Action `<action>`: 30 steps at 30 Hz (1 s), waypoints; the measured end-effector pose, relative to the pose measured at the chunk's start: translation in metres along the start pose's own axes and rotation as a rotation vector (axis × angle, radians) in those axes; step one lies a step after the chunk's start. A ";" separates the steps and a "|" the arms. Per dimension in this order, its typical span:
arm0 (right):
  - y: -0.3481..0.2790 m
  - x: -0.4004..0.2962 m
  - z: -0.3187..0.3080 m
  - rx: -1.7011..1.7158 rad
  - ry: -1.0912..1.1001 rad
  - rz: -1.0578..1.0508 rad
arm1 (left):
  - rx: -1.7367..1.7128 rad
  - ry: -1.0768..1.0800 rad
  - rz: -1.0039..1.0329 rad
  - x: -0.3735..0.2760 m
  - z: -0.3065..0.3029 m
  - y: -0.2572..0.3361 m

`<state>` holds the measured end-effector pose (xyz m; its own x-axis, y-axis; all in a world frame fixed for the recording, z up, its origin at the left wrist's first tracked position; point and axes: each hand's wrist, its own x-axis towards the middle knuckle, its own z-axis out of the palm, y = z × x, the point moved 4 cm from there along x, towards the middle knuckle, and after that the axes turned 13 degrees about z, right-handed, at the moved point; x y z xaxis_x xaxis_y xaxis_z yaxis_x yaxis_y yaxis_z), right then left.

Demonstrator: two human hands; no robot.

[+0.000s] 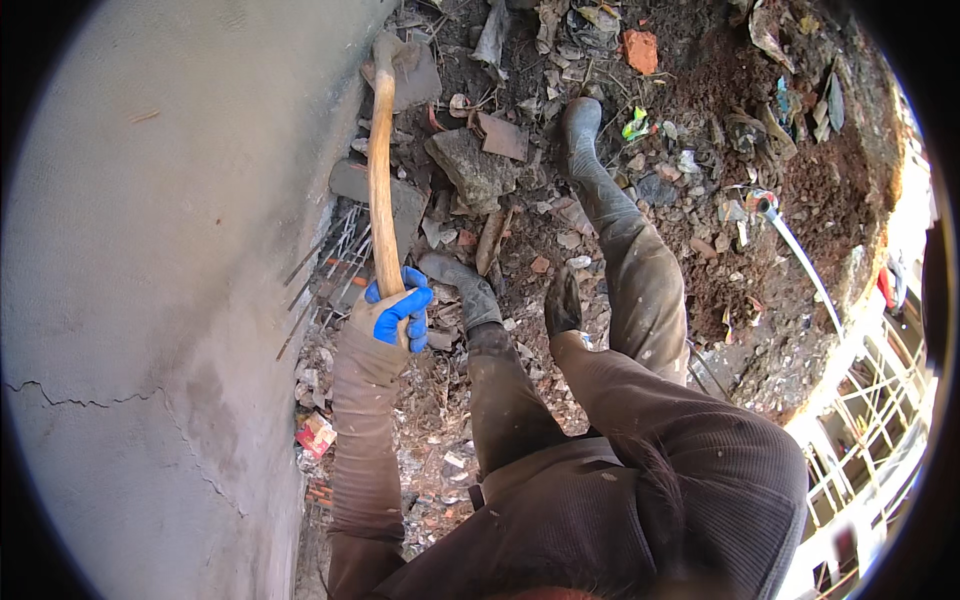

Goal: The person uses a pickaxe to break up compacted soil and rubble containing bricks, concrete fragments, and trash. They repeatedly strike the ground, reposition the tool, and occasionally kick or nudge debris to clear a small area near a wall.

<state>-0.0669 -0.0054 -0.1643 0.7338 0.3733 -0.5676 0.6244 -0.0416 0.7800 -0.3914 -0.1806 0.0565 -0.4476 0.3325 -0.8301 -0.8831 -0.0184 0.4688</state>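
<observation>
My left hand [397, 311], in a beige glove with blue-coated fingers, is wrapped around the lower end of a curved wooden handle [381, 165]. The handle belongs to a hoe-like tool, whose grey metal head [415, 79] rests on the ground by the wall. My right hand [562, 301] looks dark and hangs in front of my legs, above the rubble. It is seen edge-on, so its fingers and any grip cannot be made out. Both rubber boots, the left one [461, 285] and the right one [589, 135], stand in the debris.
A cracked plastered wall [150, 262] rises on the left, with thin metal rods [307, 289] near its base. Ahead lie a stone chunk [472, 169], a tile piece [502, 137] and a brick fragment [640, 51]. Right are an earth bank, a pale pipe [806, 262] and metal grating [862, 427].
</observation>
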 end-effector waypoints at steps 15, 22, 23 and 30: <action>-0.309 -0.109 -0.079 0.062 0.492 -0.633 | 0.050 0.131 0.045 0.007 -0.012 -0.008; -0.281 -0.107 -0.063 0.076 0.451 -0.608 | 0.024 0.101 0.063 0.009 -0.030 -0.016; -0.269 -0.112 -0.058 0.125 0.401 -0.552 | 0.036 0.106 0.067 0.009 -0.032 -0.018; -0.154 -0.136 0.058 0.187 0.141 -0.208 | -0.005 0.070 0.039 0.011 -0.025 -0.006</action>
<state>-0.2475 -0.1039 -0.2223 0.5493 0.5162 -0.6571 0.8050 -0.1160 0.5818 -0.3940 -0.2007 0.0371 -0.4902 0.2650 -0.8304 -0.8654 -0.0348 0.4998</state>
